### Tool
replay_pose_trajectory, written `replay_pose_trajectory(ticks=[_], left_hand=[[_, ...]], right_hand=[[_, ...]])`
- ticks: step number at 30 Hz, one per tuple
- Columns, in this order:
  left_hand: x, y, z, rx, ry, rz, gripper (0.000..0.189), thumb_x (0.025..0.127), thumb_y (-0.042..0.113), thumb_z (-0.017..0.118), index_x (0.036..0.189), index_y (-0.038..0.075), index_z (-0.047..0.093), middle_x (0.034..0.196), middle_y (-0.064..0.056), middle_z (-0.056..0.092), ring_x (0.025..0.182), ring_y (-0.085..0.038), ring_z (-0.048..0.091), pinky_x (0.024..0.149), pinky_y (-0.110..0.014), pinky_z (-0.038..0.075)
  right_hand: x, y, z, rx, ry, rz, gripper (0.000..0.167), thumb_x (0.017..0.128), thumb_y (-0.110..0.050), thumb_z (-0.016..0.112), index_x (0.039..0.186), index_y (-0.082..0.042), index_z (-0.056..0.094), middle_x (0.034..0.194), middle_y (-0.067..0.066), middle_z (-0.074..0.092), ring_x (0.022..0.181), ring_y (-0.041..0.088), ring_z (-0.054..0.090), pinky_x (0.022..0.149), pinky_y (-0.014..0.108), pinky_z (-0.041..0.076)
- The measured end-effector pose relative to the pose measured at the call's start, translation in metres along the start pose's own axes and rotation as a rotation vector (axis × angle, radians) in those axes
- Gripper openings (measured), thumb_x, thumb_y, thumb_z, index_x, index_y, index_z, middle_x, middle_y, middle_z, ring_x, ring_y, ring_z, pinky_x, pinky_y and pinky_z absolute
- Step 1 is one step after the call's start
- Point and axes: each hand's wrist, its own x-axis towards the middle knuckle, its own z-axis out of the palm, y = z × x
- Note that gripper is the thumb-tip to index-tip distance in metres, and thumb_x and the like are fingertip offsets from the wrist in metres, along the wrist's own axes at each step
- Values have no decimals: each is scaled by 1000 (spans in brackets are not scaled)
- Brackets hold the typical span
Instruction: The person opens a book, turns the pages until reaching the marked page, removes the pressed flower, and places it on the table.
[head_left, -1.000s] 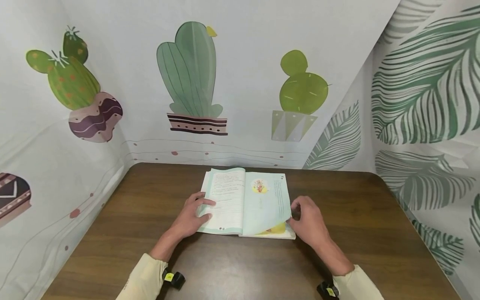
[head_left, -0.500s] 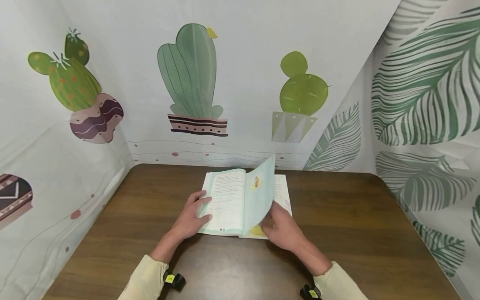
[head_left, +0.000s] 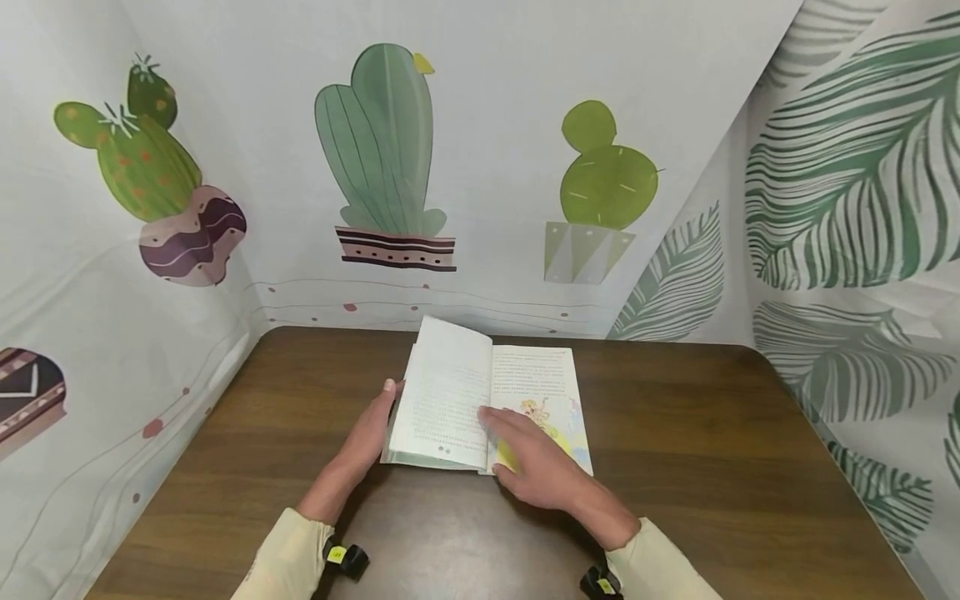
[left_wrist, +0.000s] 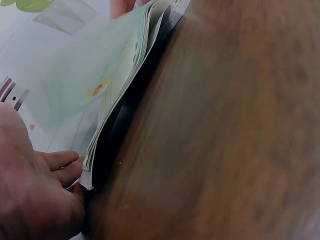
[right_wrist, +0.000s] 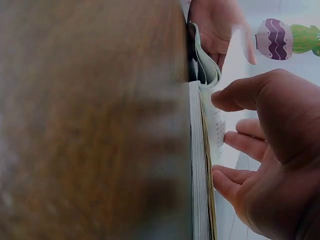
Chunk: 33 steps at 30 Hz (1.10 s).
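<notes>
An open book [head_left: 531,368] lies on the wooden table. Its left-hand page [head_left: 446,392] stands raised and slanting, its printed text facing up. My left hand [head_left: 367,435] is at the book's left edge with the thumb sticking up; its fingers are mostly hidden by the raised page in the head view. In the left wrist view, the fingers [left_wrist: 62,167] lie straight at the edge of the curved pages. My right hand [head_left: 542,462] is over the gutter and the yellow picture on the right page, its fingers extended toward the left page and holding nothing.
The brown table [head_left: 712,433] reaches back to a white cloth wall [head_left: 495,167] printed with cacti and leaves. Each wrist wears a black camera, one [head_left: 347,557] by the left sleeve and one [head_left: 602,583] by the right.
The blue-green page has swung from right to left, uncovering a page with text and a yellow picture. My right hand followed it left and released it. My left thumb lifted off the page.
</notes>
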Motion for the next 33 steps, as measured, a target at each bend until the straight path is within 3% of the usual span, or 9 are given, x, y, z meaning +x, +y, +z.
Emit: replay_pose_trajectory(ticks=[2, 5, 9, 13, 15, 22, 27, 33], left_hand=[[0, 1, 0, -6, 4, -7, 76, 112, 62, 26, 165, 9, 36, 169, -12, 37, 155, -29, 28, 125, -53, 17], [0, 1, 2, 132, 11, 32, 66, 112, 43, 51, 167, 11, 32, 168, -14, 37, 157, -31, 29, 125, -55, 21], [-2, 0, 6, 309, 30, 135, 77, 98, 9, 73, 164, 4, 35, 166, -20, 37, 155, -38, 32, 123, -57, 26], [-2, -1, 8, 331, 39, 220, 67, 93, -3, 73, 155, -1, 49, 163, -23, 38, 152, -41, 35, 120, -59, 28], [-2, -2, 8, 338, 42, 231, 60, 92, -4, 73, 149, 0, 57, 163, -22, 39, 151, -41, 36, 120, -59, 29], [-3, 0, 9, 371, 33, 201, 44, 94, -2, 73, 137, 7, 69, 162, -19, 41, 150, -38, 37, 118, -58, 32], [-3, 0, 10, 372, 20, 175, 41, 95, 0, 72, 136, 8, 70, 163, -17, 40, 151, -38, 35, 119, -58, 31], [-4, 0, 9, 369, 20, 173, 36, 95, -1, 71, 130, 9, 73, 162, -17, 40, 152, -38, 34, 118, -59, 31]], right_hand=[[-1, 0, 0, -12, -5, -13, 72, 94, -5, 75, 159, 1, 44, 167, 11, 43, 153, 38, 39, 123, 54, 32], [-1, 2, 0, -31, -20, -17, 75, 93, -9, 78, 160, -1, 44, 168, 10, 41, 154, 37, 38, 123, 53, 31], [-2, 2, 0, -75, -14, 26, 80, 89, -13, 84, 158, 0, 45, 165, 14, 43, 151, 33, 43, 120, 49, 38], [-2, 4, -3, -152, 10, 40, 66, 84, -17, 90, 141, 2, 61, 152, 17, 54, 141, 33, 54, 113, 46, 46], [-3, 4, -5, -169, 1, 37, 55, 84, -19, 91, 131, 1, 68, 149, 17, 58, 140, 34, 55, 113, 46, 46], [-4, 5, -13, -103, -14, 25, 28, 86, -15, 90, 109, -4, 78, 141, 16, 66, 142, 39, 54, 114, 51, 44], [-7, 8, -15, -137, -7, -44, 9, 89, -9, 85, 95, -7, 78, 135, 13, 70, 138, 38, 59, 112, 49, 47], [-16, 14, -22, -141, 8, -54, 19, 91, 0, 80, 83, -14, 72, 127, 7, 74, 132, 30, 64, 108, 46, 51]])
